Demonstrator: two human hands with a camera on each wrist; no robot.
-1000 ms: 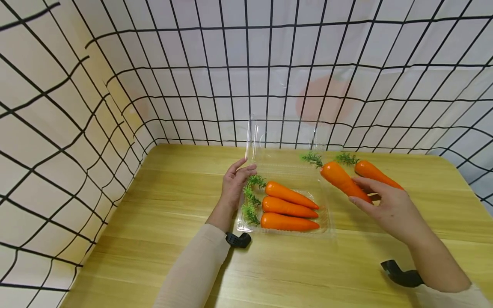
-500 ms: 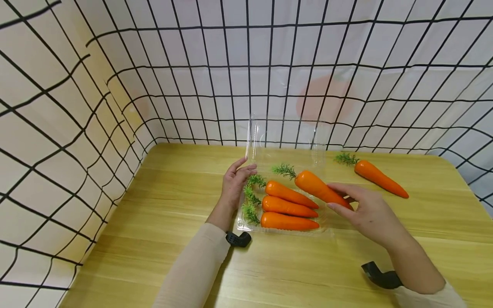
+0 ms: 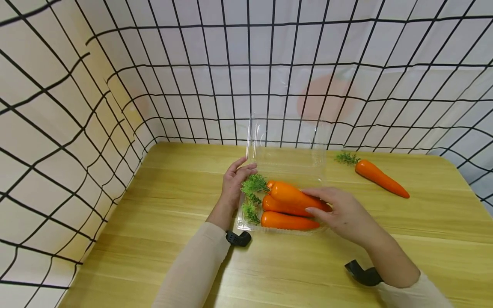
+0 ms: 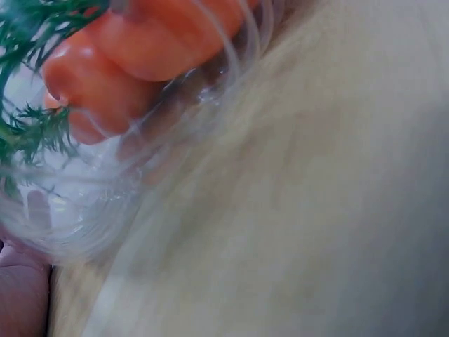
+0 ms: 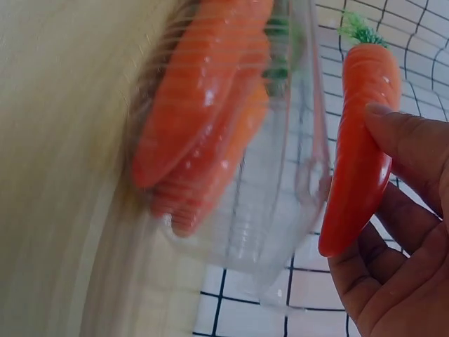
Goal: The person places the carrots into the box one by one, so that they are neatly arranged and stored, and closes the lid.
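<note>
My right hand [image 3: 340,214] pinches an orange carrot [image 3: 289,194] near its tapered end, thumb on one side and fingers on the other; the right wrist view shows this grip on the carrot [image 5: 365,147]. This carrot hangs over a clear plastic clamshell box [image 3: 240,224], its leafy top pointing left. In the box lie several carrots, among them the front carrot [image 3: 289,220], side by side with green tops to the left. The held carrot partly covers the rear ones. My left hand [image 3: 232,184] rests at the box's left side, fingers relaxed; its thumb is hidden in the head view.
The transparent lid [image 3: 286,147] stands raised behind the box. Another carrot [image 3: 381,178] lies on the wooden table [image 3: 173,192] to the right. A white cloth with black grid lines [image 3: 215,77] rises at the back and left. Both wrists wear black camera mounts.
My right hand has brought the held carrot leftward and lower, from right of the box to over the carrots in it. My left hand stays where it was.
</note>
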